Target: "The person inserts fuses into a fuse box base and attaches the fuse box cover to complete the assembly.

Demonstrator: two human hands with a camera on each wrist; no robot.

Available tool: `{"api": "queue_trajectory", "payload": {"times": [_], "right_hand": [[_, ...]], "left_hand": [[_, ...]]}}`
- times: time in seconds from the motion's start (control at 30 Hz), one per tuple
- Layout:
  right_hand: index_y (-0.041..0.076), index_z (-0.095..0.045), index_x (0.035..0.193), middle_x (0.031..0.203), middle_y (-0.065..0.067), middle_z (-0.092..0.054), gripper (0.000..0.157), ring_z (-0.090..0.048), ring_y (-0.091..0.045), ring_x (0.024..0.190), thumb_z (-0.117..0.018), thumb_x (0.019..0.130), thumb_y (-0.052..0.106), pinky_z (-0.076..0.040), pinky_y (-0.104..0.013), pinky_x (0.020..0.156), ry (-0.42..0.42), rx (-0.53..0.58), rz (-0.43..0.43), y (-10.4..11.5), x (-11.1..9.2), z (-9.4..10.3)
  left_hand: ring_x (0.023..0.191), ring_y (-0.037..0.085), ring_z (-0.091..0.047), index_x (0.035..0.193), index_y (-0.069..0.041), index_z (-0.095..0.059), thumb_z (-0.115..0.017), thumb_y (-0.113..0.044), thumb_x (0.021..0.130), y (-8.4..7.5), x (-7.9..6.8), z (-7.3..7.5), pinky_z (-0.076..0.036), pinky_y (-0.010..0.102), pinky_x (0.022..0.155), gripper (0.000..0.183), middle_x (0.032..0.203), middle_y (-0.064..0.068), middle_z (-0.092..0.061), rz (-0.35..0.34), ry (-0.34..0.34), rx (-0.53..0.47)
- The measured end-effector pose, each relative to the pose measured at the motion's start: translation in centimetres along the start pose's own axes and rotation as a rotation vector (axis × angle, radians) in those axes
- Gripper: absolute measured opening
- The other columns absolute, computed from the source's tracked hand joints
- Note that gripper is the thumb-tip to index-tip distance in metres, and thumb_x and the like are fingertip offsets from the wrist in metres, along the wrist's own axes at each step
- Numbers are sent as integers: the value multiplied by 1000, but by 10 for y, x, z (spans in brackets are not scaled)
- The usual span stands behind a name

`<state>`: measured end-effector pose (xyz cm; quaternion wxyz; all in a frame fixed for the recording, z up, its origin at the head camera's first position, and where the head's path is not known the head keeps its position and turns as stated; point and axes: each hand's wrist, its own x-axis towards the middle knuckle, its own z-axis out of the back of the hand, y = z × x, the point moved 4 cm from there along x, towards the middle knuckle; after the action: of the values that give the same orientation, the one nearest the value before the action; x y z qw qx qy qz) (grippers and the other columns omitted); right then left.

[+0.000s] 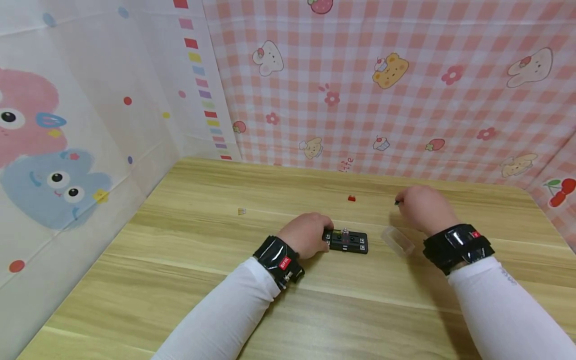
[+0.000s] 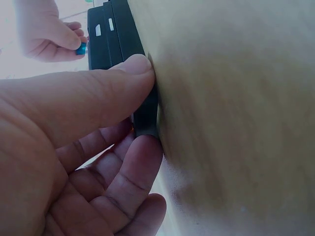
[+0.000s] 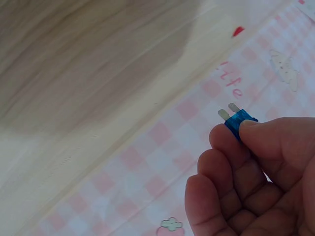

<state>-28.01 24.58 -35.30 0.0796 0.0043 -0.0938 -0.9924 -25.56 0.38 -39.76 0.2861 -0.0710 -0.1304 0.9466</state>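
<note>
My right hand [image 1: 425, 207] pinches a blue blade fuse [image 3: 239, 122] between thumb and forefinger, its two metal prongs pointing outward. That hand is above the table, to the right of a black fuse block [image 1: 355, 241]. My left hand [image 1: 306, 234] grips the left end of this block, thumb on one side and fingers curled at the other in the left wrist view. Metal screw terminals show at the block's ends, with small fittings near its middle. A clear plastic cover [image 1: 398, 240] lies between the block and my right wrist.
A red blade fuse [image 1: 352, 198] lies on the wooden table [image 1: 324, 300] behind the block. Farther left is a small clear fuse [image 1: 241, 211] with metal prongs. A checked pink cloth [image 1: 342, 120] hangs along the back edge, and a white printed cloth [image 1: 103, 125] at the left.
</note>
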Motion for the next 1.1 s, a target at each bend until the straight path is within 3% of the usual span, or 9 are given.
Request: {"api": "queue_trajectory", "payload": {"times": [0.3,1.1], "right_hand": [[4,-72,98,95,-15,-67,18,-58,-25,80,-57,88,8,-51,-51,74,-71,14,70,20,-10,1],[9,-73,93,91,-8,-68,13,-58,-19,79,-61,88,9,-52,-46,75,-82,67,226,65,-29,-13]], "left_hand": [[97,11,-51,117,-15,-63,-76,-29,78,0,-1,-1,-44,31,89,43,112,-1,-61,11,10,-11],[95,11,-52,117,-16,-63,-76,-29,79,0,1,1,-44,31,88,43,111,-1,-62,20,22,-8]]}}
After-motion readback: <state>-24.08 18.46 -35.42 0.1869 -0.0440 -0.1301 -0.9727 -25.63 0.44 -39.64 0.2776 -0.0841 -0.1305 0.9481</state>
